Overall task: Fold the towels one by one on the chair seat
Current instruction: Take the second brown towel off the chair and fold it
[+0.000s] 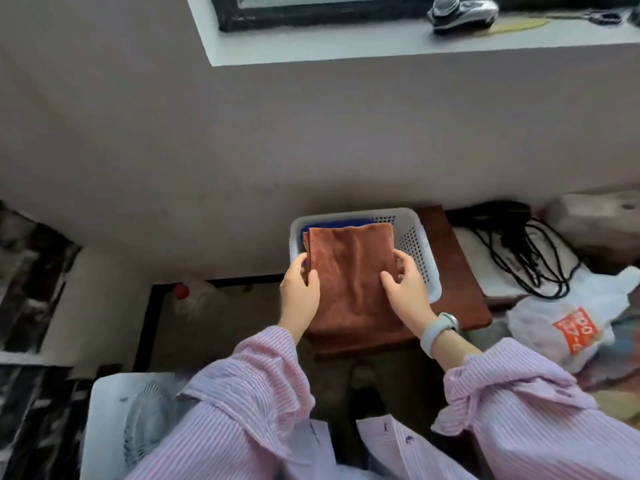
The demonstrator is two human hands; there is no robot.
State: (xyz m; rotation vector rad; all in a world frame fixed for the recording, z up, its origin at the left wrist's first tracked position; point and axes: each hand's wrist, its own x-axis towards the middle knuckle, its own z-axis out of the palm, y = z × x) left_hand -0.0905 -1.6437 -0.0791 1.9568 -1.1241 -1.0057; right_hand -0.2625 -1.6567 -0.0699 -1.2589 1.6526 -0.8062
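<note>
A folded brown towel [353,275] lies partly over the near rim of a white perforated basket [420,251] and partly over the brown chair seat [460,271], its far end reaching into the basket and its near end hanging toward the seat's front edge. A stitched hem runs along its left side, where a second layer of the same cloth shows just beneath. Under its far end, inside the basket, a strip of blue fabric [332,224] is visible.

The left hand [299,292] grasps the towel's left edge, thumb on top and fingers curled under the fold. The right hand [405,285] grasps the right edge beside the basket's wall, thumb lying on the cloth and fingers wrapped around the side. A pale watch [440,329] sits on the right wrist, and both arms wear pink striped sleeves [249,393].

The basket sits on the far part of the seat, against the wall. To the right of the chair lie tangled black cables [526,251] on a white surface and a white plastic bag [568,327] with an orange label. At lower left stands a white fan [138,424], and a red-capped bottle [190,296] rests near the wall.
</note>
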